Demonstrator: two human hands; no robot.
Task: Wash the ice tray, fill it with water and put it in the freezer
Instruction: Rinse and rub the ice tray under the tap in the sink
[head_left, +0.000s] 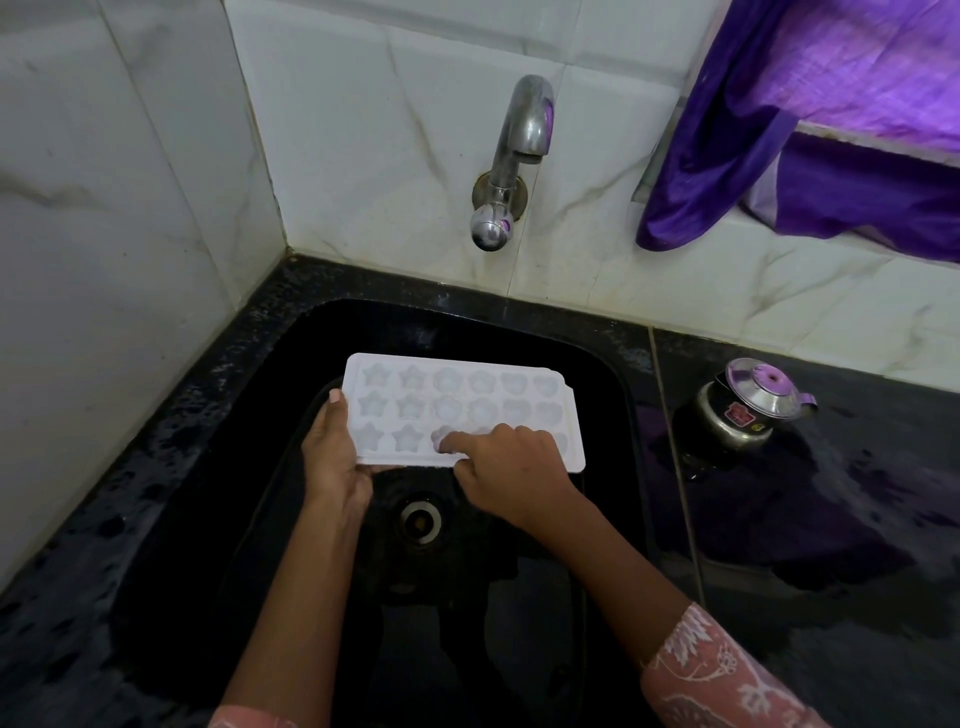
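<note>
Left hand (332, 457) at ice tray (457, 395) edge

I have a single view to work from: the wide-angle camera worn on the person's head. It looks forward and steeply down into the black sink (519, 332) from the near side, so both forearms come in from the bottom edge. The left hand (332, 457), the right hand (514, 467) and the ice tray (467, 395) they hold sit near the middle, close under the lens. The camera faces the tiled back wall (389, 156), with the tap (519, 150) upper centre. The side wall (104, 208) fills the left, and the counter (831, 519) with a steel pot (748, 410) fills the right. Straight edges bow toward the frame's borders.
</note>
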